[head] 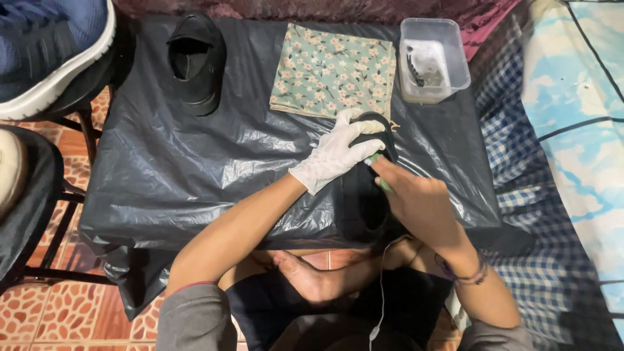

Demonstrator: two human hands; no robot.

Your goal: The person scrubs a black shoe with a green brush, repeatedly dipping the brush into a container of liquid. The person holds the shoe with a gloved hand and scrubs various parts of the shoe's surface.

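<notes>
1. On the black sheet [195, 162], the gloved left hand [335, 153] grips a black shoe [367, 195] at the table's near edge.
2. The bare right hand [419, 201] pinches a green brush [382, 179] against it.

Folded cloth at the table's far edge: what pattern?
Folded cloth: pale green with small cream flowers; head view shows it best.
</notes>
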